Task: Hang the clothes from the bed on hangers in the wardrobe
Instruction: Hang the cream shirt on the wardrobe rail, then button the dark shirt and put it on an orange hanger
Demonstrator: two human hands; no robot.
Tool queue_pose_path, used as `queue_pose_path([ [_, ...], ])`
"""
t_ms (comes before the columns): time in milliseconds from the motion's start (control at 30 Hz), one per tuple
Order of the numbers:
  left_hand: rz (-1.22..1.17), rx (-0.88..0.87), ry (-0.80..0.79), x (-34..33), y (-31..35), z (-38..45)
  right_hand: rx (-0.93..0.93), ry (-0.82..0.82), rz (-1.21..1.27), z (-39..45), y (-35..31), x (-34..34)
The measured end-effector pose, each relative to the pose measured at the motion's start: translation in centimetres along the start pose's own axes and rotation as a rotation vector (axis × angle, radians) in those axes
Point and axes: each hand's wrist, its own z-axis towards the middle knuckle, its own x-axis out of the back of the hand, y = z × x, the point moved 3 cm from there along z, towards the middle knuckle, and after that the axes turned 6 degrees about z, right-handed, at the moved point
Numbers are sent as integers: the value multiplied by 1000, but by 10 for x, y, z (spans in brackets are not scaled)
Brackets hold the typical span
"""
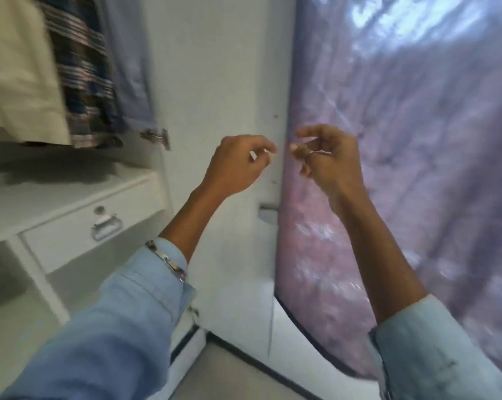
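Two hands, left hand point(238, 163) and right hand point(327, 157), are raised loosely curled, nothing gripped, beside the white wardrobe door's point(221, 82) edge, where the pale purple garment point(403, 140) hangs lengthwise downward.

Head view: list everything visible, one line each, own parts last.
hanging clothes: three, cream, dark striped, pale blue, upper left in the wardrobe
drawer: one, white, metal handle, lower left under the shelf
hinge: one, metal, on the wardrobe door edge
wardrobe door: one, white, centre
curtain: one, mauve and shiny, right side
sleeves: two, light blue, bottom
left hand: one, fingers curled, holding nothing visible
right hand: one, ring on a finger, fingers curled, beside the curtain edge
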Motion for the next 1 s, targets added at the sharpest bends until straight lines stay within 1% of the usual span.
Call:
queue_pose_path([
  [100, -264, -39, -37, -50, 44, -8, -49, 135, -71, -39, 4, 62],
  [200, -537, -166, -144, -95, 98, -20, -71, 291, -163, -83, 6, 120],
  [333, -781, -328, -263, -138, 168, -46, -115, 593, -254, -148, 2, 182],
  [433, -892, -473, -417, -161, 219, -77, -155, 822, -313, -205, -10, 210],
  [633, -1108, -654, -757, -187, 306, -159, -281, 1179, -464, -331, -50, 221],
  [767, -1182, -749, -956, -188, 353, -235, -331, 1410, -568, -417, -75, 215],
  [867, -1157, -820, -1106, -185, 383, -297, -359, 1557, -608, -476, -91, 209],
  [1000, -1095, -942, -1250, -183, 424, -376, -406, 1743, -673, -556, -106, 207],
])
